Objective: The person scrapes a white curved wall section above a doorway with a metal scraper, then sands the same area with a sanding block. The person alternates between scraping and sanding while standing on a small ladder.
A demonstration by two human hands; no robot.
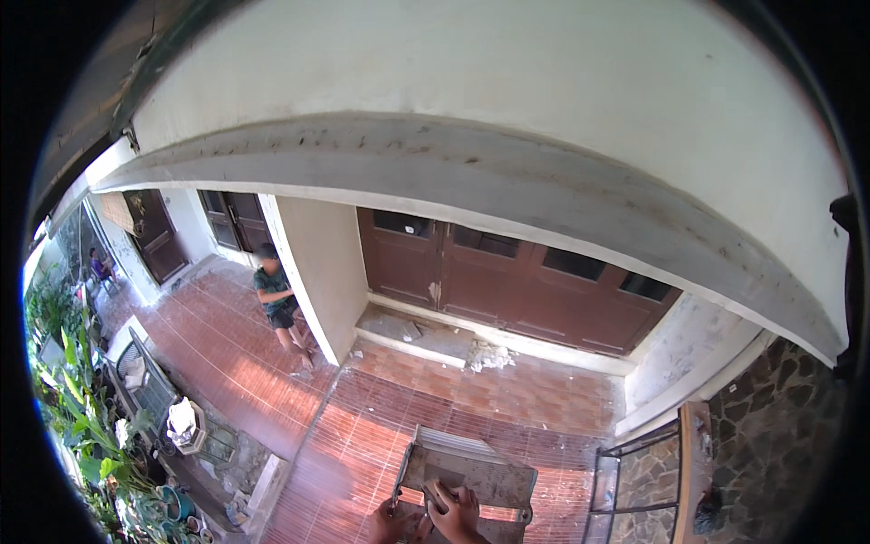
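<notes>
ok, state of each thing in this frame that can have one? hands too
left hand: resting on the grey metal ladder top, grip unclear
right hand: on the same ladder top, fingers curled, grip unclear
grey metal ladder top: upright, standing on the red tiled floor
brown wooden double doors: closed
darker brown door at far left: closed
black metal gate at right: cannot tell

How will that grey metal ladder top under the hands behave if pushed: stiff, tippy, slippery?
Likely stiff: the ladder top looks like a flat metal platform with side rails. Probably tippy if shoved sideways, since it stands high above the red tiled floor. The left hand and right hand both rest on its dusty, stained surface, so grip seems fair, not slick.
</notes>
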